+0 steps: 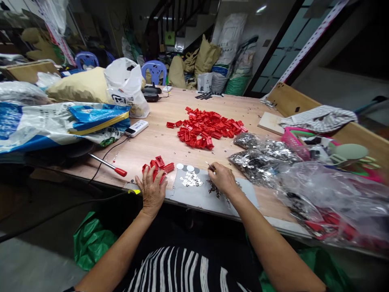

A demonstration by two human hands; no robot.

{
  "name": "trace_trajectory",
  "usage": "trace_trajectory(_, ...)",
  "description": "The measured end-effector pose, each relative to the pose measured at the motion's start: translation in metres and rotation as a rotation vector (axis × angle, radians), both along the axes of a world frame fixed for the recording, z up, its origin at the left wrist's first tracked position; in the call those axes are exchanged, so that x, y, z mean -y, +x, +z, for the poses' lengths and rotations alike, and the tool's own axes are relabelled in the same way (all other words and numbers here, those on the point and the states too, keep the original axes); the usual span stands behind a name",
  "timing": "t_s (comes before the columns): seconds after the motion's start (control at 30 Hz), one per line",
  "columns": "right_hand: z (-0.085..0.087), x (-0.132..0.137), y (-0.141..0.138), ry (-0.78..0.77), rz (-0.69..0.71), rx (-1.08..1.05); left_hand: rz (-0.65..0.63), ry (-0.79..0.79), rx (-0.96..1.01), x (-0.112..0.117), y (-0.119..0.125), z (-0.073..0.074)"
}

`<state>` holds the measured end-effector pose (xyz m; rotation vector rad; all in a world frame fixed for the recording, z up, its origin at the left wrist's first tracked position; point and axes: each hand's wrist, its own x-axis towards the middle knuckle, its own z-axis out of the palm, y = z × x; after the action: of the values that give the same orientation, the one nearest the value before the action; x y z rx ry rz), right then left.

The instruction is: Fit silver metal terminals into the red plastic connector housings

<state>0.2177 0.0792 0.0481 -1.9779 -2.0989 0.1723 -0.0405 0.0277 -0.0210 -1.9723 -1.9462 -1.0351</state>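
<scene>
My left hand (pixel 151 191) lies over a small group of red plastic parts (pixel 159 162) near the table's front edge. Its fingers are spread and touch several of them. In my right hand (pixel 223 177) is a thin pointed tool (pixel 209 165), its tip sticking out to the left; most of it is hidden by the fingers. Under that hand, small dark metal pieces (pixel 214 190) lie on a grey mat (pixel 194 196). Between the hands sits a heap of small silvery flat pieces (pixel 191 179). Two white discs (pixel 190 168) are just behind that heap.
A large pile of red plastic parts (pixel 206 126) covers the table's middle. To the right are clear bags of metal pieces (pixel 258 160) and a pink basket (pixel 293 142). A red-tipped lever (pixel 120 171), a white power bank (pixel 136 128) and sacks (pixel 82 87) stand left.
</scene>
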Motion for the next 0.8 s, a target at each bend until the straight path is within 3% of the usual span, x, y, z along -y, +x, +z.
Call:
trace_trajectory(0.3, 0.026, 0.069, 0.066, 0.265, -0.143, -0.201, -0.024, 0.041, 0.062, 0.003, 0.001, -0.006)
trace_trajectory(0.43, 0.051, 0.095, 0.111, 0.397, -0.291, -0.197, -0.038, 0.081, 0.115, 0.005, 0.003, -0.004)
trace_trajectory(0.57, 0.082, 0.118, 0.166, 0.556, -0.534, -0.083, -0.036, 0.100, 0.142, 0.007, 0.003, -0.003)
trace_trajectory(0.67, 0.100, 0.128, 0.203, 0.581, -0.677, 0.017, -0.044, 0.113, 0.170, 0.007, 0.003, -0.002)
trace_trajectory(0.8, 0.112, 0.127, 0.235, 0.509, -0.771, 0.120, -0.082, 0.158, 0.194, 0.010, 0.004, 0.000)
